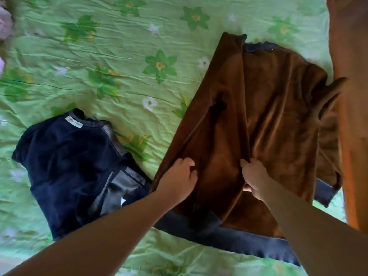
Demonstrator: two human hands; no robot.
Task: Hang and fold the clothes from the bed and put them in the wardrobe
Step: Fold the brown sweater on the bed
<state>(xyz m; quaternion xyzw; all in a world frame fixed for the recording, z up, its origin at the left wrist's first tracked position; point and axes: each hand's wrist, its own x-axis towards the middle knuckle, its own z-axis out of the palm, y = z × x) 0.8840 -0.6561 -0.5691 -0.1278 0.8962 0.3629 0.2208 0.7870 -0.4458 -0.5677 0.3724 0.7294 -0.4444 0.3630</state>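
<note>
Brown velour sweatshirt (268,108) lies spread on the right half of a bed covered by a crumpled green floral sheet (119,46), its navy collar (258,46) pointing away from the person and its navy ribbed hem band (229,242) nearest them. A navy cuff (324,193) shows at the sweatshirt's lower right edge. The person's left hand (178,179) sits on the garment's left side, fingers (191,165) curled around a ridge of fabric that runs up toward the middle. The right hand (253,177) is just beside it at the centre of the sweatshirt, its fingers closed narrowly on a raised fold of the brown cloth. Both bare forearms reach in from the bottom of the frame. To the left, well apart from the sweatshirt's body but close to its hem, rests a folded navy garment (69,168) with grey panels and a white label (73,122) at the neck. An orange-brown surface (350,96), too blurred to identify, fills the right edge, and a bit of pale pink fabric (5,22) shows at the top left corner.
</note>
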